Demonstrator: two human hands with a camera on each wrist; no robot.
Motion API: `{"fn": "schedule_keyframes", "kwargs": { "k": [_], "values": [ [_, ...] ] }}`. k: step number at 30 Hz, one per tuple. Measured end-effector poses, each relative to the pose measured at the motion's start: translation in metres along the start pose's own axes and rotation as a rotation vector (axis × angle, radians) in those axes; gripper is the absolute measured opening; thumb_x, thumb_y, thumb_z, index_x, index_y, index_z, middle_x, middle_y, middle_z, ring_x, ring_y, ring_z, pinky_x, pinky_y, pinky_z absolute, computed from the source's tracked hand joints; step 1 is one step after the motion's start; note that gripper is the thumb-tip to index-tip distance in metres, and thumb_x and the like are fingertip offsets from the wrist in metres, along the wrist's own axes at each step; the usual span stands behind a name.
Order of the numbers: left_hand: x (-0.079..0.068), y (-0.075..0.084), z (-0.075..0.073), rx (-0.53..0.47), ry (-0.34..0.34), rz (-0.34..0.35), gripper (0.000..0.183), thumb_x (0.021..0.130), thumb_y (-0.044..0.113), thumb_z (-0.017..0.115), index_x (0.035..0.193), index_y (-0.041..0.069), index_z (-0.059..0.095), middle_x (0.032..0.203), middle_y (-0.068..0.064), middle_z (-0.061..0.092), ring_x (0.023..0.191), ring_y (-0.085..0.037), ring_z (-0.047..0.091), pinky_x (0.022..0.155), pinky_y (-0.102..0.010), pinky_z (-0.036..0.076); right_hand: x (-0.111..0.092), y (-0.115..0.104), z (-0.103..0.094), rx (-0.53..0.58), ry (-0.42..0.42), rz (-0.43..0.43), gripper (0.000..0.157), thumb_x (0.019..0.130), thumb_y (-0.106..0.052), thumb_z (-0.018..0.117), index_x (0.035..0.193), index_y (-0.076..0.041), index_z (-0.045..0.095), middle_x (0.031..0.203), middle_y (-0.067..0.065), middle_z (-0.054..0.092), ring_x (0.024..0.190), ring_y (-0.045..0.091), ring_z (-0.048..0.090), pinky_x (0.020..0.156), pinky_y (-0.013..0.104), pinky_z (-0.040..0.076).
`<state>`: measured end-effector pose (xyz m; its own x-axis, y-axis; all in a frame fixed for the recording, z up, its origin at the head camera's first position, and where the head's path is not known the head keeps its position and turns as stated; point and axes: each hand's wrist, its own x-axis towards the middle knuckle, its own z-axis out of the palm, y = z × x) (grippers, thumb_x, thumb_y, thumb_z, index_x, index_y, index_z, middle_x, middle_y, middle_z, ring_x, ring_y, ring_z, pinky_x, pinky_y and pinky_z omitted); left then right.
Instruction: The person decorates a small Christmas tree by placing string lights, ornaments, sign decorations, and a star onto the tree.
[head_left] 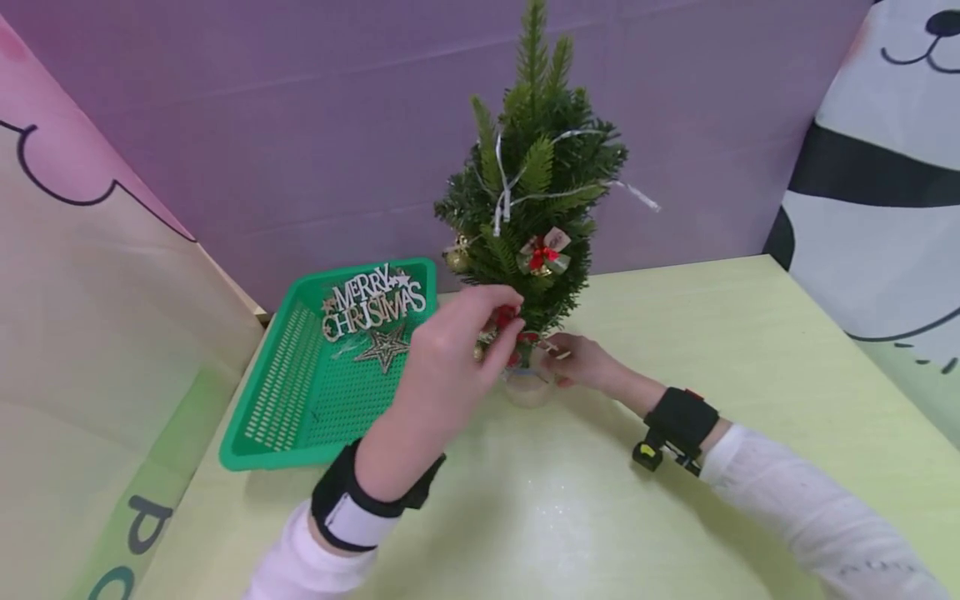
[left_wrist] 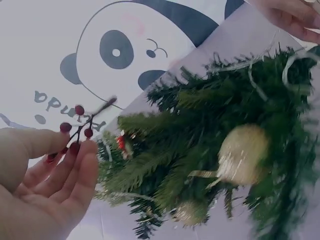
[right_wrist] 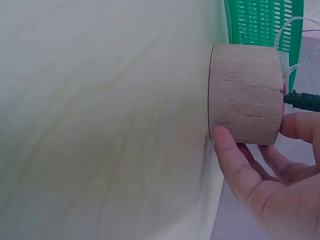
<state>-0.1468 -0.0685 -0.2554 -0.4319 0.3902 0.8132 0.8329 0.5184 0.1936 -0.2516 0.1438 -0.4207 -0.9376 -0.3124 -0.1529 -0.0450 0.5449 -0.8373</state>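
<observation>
A small artificial Christmas tree (head_left: 536, 179) stands upright on a round wooden base (right_wrist: 245, 95). My left hand (head_left: 450, 358) is in front of the lower branches in the head view. Between its thumb and fingers it pinches a sprig of red berries (left_wrist: 88, 132) by one end, the dark stem pointing outward. My right hand (head_left: 588, 364) holds the wooden base from the side, thumb on the top edge and fingers along the side. On the branches hang a gold ball (left_wrist: 242, 155) and a bow with a red centre (head_left: 543, 252).
Left of the tree is a green basket (head_left: 273, 458), holding a MERRY CHRISTMAS sign (head_left: 375, 302) and a glittery star (head_left: 386, 348). Clear wire (head_left: 506, 196) loops over the branches, one end sticking out right. A purple backdrop (head_left: 337, 158) rises close behind the tree.
</observation>
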Motion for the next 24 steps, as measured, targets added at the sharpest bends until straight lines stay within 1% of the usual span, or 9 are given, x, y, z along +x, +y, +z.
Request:
{"fn": "schedule_keyframes", "kwargs": {
  "k": [4, 7, 11, 15, 18, 21, 24],
  "values": [
    [-0.005, 0.0, 0.021, 0.074, 0.128, 0.045, 0.014, 0.085, 0.002, 0.067, 0.098, -0.001, 0.063, 0.092, -0.011, 0.068, 0.084, -0.02, 0.066, 0.074, -0.023, 0.055, 0.0, 0.0, -0.001, 0.016, 0.001, -0.011, 0.042, 0.094, -0.014, 0.055, 0.133, 0.0, 0.048, 0.126, 0.031, 0.052, 0.078, 0.025, 0.069, 0.07, 0.033, 0.058],
    [-0.008, -0.004, 0.036, 0.086, 0.211, 0.047, 0.012, 0.085, 0.002, 0.066, 0.097, -0.001, 0.063, 0.092, -0.012, 0.067, 0.084, -0.021, 0.065, 0.076, -0.022, 0.054, 0.0, 0.001, -0.002, 0.015, 0.005, -0.014, 0.042, 0.094, -0.015, 0.056, 0.133, -0.001, 0.048, 0.126, 0.03, 0.053, 0.077, 0.024, 0.069, 0.069, 0.033, 0.058],
    [-0.01, -0.012, 0.053, 0.098, 0.285, 0.039, 0.011, 0.086, 0.002, 0.066, 0.096, -0.001, 0.063, 0.092, -0.012, 0.067, 0.083, -0.021, 0.065, 0.076, -0.023, 0.054, 0.001, 0.002, -0.001, 0.015, 0.004, -0.008, 0.042, 0.094, -0.015, 0.056, 0.133, -0.001, 0.049, 0.127, 0.03, 0.053, 0.077, 0.024, 0.069, 0.069, 0.032, 0.058],
    [-0.01, -0.017, 0.067, 0.165, 0.315, 0.072, 0.013, 0.083, 0.003, 0.069, 0.094, 0.0, 0.063, 0.09, -0.011, 0.067, 0.082, -0.021, 0.064, 0.075, -0.023, 0.054, 0.001, 0.003, 0.0, 0.03, 0.001, -0.006, 0.04, 0.094, -0.014, 0.056, 0.131, 0.0, 0.049, 0.128, 0.03, 0.051, 0.084, 0.028, 0.068, 0.071, 0.033, 0.058],
    [-0.009, -0.018, 0.073, 0.229, 0.325, 0.109, 0.013, 0.081, 0.003, 0.072, 0.091, 0.001, 0.064, 0.086, -0.009, 0.068, 0.079, -0.021, 0.062, 0.072, -0.022, 0.053, 0.0, 0.002, 0.001, 0.036, 0.002, 0.003, 0.038, 0.094, -0.015, 0.056, 0.129, 0.0, 0.051, 0.128, 0.03, 0.051, 0.087, 0.03, 0.068, 0.073, 0.034, 0.057],
    [-0.008, -0.017, 0.077, 0.278, 0.325, 0.133, 0.01, 0.082, 0.004, 0.071, 0.089, 0.003, 0.064, 0.083, -0.007, 0.069, 0.075, -0.02, 0.058, 0.069, -0.023, 0.051, 0.001, 0.002, 0.001, 0.039, 0.004, 0.014, 0.038, 0.094, -0.015, 0.057, 0.128, -0.001, 0.052, 0.128, 0.029, 0.052, 0.087, 0.028, 0.068, 0.073, 0.033, 0.057],
    [-0.008, -0.016, 0.081, 0.304, 0.315, 0.139, 0.006, 0.084, 0.004, 0.069, 0.088, 0.003, 0.064, 0.082, -0.007, 0.069, 0.074, -0.02, 0.058, 0.069, -0.024, 0.049, 0.002, 0.002, 0.001, 0.037, 0.0, 0.017, 0.038, 0.093, -0.016, 0.057, 0.129, -0.002, 0.052, 0.129, 0.028, 0.051, 0.089, 0.027, 0.067, 0.074, 0.033, 0.057]
  ]
}}
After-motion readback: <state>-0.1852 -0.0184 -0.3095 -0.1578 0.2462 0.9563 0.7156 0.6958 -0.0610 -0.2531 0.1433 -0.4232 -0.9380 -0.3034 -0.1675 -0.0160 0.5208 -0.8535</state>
